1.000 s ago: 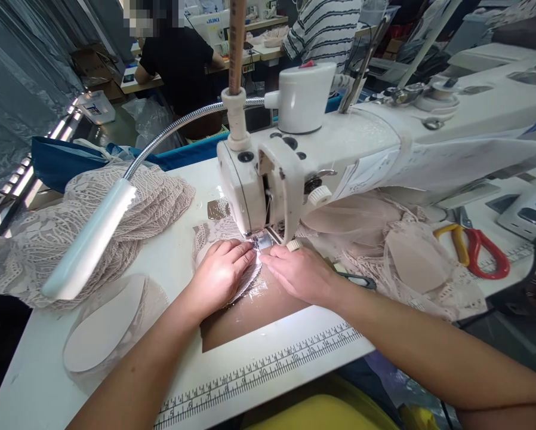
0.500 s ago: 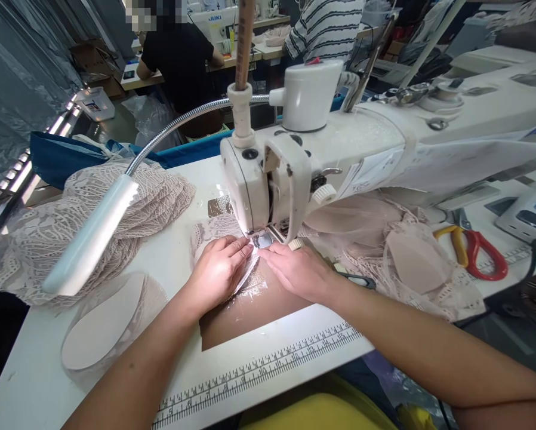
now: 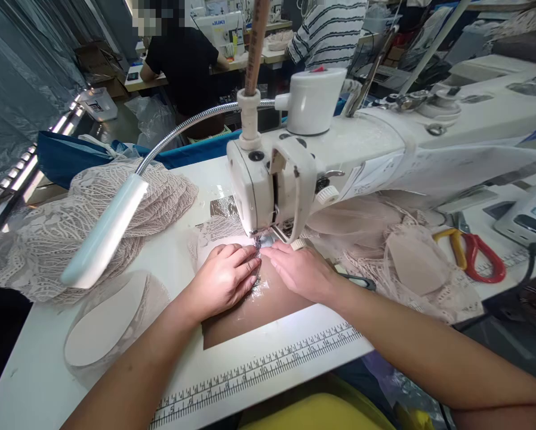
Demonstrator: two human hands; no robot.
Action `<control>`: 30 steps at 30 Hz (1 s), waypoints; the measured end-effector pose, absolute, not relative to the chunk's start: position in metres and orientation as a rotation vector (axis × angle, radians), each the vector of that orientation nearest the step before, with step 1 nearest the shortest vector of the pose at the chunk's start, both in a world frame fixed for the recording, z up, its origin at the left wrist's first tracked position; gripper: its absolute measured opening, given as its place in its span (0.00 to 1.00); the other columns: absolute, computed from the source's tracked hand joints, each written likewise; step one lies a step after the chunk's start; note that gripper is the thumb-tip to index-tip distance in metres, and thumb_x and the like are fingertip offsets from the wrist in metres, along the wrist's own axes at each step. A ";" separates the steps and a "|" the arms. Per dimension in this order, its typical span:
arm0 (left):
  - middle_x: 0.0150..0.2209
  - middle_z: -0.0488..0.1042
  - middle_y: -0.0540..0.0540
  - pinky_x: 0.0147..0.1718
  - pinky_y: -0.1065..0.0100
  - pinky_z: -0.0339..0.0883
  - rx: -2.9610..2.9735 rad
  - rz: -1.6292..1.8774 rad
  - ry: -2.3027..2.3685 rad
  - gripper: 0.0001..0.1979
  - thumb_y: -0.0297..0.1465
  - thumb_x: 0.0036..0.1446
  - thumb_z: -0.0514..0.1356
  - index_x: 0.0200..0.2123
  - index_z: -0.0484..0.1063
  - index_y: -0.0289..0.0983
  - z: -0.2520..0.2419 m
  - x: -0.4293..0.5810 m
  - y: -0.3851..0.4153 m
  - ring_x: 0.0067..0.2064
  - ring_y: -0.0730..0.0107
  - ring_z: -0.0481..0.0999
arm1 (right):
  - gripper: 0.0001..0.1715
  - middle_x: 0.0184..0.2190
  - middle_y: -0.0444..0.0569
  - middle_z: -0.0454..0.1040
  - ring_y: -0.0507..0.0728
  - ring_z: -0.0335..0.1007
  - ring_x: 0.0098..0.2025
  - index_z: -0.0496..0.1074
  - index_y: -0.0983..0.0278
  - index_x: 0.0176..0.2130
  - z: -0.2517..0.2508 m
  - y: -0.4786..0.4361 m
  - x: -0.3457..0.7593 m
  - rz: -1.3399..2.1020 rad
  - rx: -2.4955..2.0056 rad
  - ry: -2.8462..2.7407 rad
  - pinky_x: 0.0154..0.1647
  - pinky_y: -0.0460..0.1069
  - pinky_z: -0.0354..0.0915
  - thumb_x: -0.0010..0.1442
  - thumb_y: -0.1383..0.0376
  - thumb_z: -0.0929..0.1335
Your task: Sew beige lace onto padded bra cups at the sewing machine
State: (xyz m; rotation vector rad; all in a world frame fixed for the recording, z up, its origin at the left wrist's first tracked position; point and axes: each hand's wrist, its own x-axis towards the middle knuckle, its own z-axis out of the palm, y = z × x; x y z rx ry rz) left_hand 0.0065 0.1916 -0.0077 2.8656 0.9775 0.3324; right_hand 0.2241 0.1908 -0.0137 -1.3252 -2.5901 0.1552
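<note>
Beneath the head of a white sewing machine lies a pale lace piece, its near end covered by my left hand. That hand is open, its fingers flat on the piece just left of the presser foot. My right hand rests on the right side of the foot, open, fingers stretched together toward the needle area. Nothing shows in its grasp. Both hands lie over a shiny brown sheet on the machine bed. My fingers partly hide the needle and the edge of the lace.
Stacked lace pieces lie at left under a lamp, near an oval pad. More beige fabric and red-and-yellow-handled scissors are at right. A printed ruler runs along the front edge. Two people sit beyond.
My left hand has turned flatter, and its fingers now cover the lace edge that stood raised beside them. More of the lace shows behind that hand. My right hand stays nearly in place.
</note>
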 end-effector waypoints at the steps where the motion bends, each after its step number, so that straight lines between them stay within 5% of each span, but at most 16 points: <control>1: 0.55 0.70 0.39 0.49 0.54 0.65 2.868 0.348 0.951 0.18 0.33 0.64 0.52 0.54 0.69 0.35 -0.008 0.006 0.193 0.50 0.55 0.69 | 0.18 0.38 0.50 0.75 0.55 0.66 0.33 0.72 0.62 0.49 -0.013 0.191 0.224 0.147 -1.306 -2.610 0.30 0.48 0.54 0.62 0.70 0.61; 11: 0.55 0.72 0.40 0.47 0.54 0.68 2.897 0.364 0.934 0.18 0.32 0.64 0.53 0.55 0.69 0.33 -0.008 0.005 0.195 0.48 0.55 0.69 | 0.16 0.32 0.47 0.70 0.53 0.58 0.29 0.73 0.63 0.45 -0.012 0.190 0.223 0.098 -1.233 -2.686 0.26 0.49 0.46 0.61 0.71 0.62; 30: 0.54 0.73 0.42 0.47 0.55 0.67 2.843 0.335 1.031 0.17 0.34 0.64 0.52 0.52 0.72 0.34 -0.006 0.012 0.190 0.48 0.56 0.69 | 0.17 0.35 0.48 0.72 0.53 0.59 0.31 0.73 0.63 0.46 -0.016 0.187 0.227 0.131 -1.138 -2.656 0.29 0.49 0.49 0.59 0.72 0.63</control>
